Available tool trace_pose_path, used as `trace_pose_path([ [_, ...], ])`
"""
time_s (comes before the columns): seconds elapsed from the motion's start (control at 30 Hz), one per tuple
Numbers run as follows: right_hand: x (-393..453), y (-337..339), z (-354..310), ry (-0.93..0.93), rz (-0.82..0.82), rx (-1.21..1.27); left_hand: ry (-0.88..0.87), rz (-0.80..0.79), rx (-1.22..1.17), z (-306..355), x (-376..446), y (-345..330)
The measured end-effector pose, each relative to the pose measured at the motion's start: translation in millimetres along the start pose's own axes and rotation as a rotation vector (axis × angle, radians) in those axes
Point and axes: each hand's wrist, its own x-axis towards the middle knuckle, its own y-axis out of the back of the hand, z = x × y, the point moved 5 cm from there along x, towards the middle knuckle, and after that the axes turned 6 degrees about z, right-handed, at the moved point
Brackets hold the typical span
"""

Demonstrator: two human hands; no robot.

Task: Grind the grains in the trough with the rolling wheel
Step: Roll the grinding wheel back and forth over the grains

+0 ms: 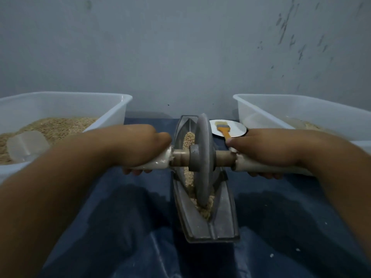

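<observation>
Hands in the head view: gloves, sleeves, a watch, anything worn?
Nothing worn that shows. The left hand and right hand are bare, with no gloves, rings or tape visible. Both forearms are bare too, right to the frame edge: no sleeve cuffs, watch or bands. The picture is dim and slightly soft, so fine marks cannot be told.

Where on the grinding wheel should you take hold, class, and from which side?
Hold the wheel by the pale sleeves on its axle, left hand and right hand closing over them from above. The axle sticks out level on both sides, clear of the trough, and the disc's rim sits in the grains.
</observation>
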Motion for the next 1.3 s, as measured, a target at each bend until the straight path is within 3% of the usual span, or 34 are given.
trace_pose_path([
  [0.07,8,-2,-1,0.023,0.139,-0.044,-0.036,0.087,0.308,2,4,-2],
  [0.13,15,-1,-4,0.080,0.416,-0.160,-0.092,0.297,0.680,6,8,-5],
  [0.17,15,-1,-6,0.109,0.553,-0.201,-0.106,0.395,0.782,10,8,-6],
  [0.23,15,-2,-13,0.165,0.688,-0.216,-0.059,0.417,0.822,8,10,-7],
  [0.3,18,1,-14,0.162,0.583,-0.215,-0.075,0.318,0.719,6,14,-8],
  [0.43,3,7,-2,0.030,0.093,-0.044,0.109,-0.008,-0.103,-8,7,-6],
  [0.5,-9,7,3,0.001,-0.032,-0.004,0.205,-0.143,-0.277,-11,-2,-7],
  [0.6,-5,6,2,0.010,0.015,-0.037,0.156,-0.090,-0.193,-9,0,-6],
  [0.73,12,2,-7,0.129,0.544,-0.259,-0.057,0.293,0.661,5,9,-6],
  [0.8,11,1,-13,0.166,0.701,-0.209,-0.021,0.355,0.750,7,9,-6],
  [0.87,15,3,-14,0.179,0.642,-0.213,0.003,0.286,0.595,3,11,-6],
  [0.9,15,5,-14,0.168,0.554,-0.205,0.026,0.240,0.399,-3,14,-7],
  [0.97,11,8,-8,0.109,0.293,-0.134,0.119,0.032,-0.032,-11,9,-7],
  [1.03,-1,9,0,0.037,0.073,-0.040,0.224,-0.122,-0.241,-13,-2,-7],
  [1.1,-7,8,7,0.002,-0.023,-0.037,0.233,-0.161,-0.218,-12,-6,-6],
  [1.17,-4,6,7,0.011,-0.001,-0.038,0.208,-0.097,-0.161,-10,-2,-4],
  [1.23,5,4,0,0.089,0.174,-0.108,0.092,0.037,0.143,-9,4,-2],
  [1.3,12,4,-6,0.146,0.460,-0.222,-0.024,0.241,0.576,-1,6,-4],
])
